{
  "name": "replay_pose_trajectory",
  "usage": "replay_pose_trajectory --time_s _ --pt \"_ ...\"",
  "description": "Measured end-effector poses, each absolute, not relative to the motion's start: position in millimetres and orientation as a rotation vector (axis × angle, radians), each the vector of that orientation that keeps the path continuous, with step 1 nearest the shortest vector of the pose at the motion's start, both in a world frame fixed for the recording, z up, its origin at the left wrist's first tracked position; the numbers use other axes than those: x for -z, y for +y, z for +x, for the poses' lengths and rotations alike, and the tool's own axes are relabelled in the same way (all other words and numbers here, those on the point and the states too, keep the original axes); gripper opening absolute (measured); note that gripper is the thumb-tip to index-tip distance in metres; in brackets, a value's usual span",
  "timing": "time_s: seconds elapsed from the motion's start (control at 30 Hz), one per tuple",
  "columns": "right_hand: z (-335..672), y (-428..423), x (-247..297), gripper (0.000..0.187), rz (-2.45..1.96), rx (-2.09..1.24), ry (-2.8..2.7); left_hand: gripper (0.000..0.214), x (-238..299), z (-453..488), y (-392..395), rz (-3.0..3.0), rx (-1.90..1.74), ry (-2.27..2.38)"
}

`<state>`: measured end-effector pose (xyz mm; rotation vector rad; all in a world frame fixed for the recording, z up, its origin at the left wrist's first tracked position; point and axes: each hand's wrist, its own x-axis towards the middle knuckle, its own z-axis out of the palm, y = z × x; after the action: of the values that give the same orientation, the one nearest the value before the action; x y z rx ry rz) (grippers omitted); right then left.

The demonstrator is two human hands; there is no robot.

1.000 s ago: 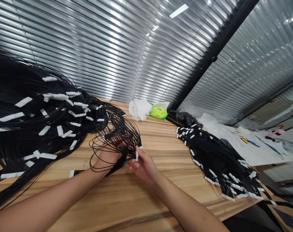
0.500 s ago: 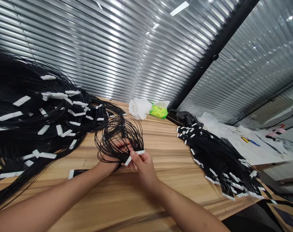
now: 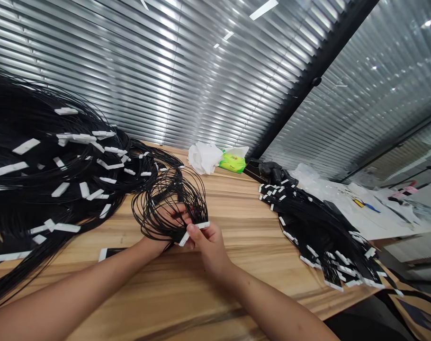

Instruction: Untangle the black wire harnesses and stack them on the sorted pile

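Two hands over a wooden table (image 3: 251,222): right hand (image 3: 210,248) pinching the white tabs of one black wire bundle (image 3: 169,203), left hand (image 3: 173,220) spread, half hidden behind its loops; left wire heap (image 3: 41,189) and right wire heap (image 3: 318,237), tabs past counting.

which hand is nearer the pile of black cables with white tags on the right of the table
Right. The right hand is nearer, left of the pile of black cables across the wooden table; the left hand is farther left, within the loose black cable loops.
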<state>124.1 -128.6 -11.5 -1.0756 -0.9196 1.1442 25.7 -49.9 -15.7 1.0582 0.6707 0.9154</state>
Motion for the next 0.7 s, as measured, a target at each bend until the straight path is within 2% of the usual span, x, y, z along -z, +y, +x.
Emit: replay_pose_trajectory --time_s 0.43,0.7 --pt "133.6 -121.8 7.6 0.039 -1.056 -0.922 -0.796 0.024 10.7 27.0 -40.3 0.749 -1.040 0.610" --pt "132.7 -121.0 6.4 0.043 -1.087 -0.947 -0.815 0.009 -7.8 24.1 -43.9 0.538 -1.041 0.691"
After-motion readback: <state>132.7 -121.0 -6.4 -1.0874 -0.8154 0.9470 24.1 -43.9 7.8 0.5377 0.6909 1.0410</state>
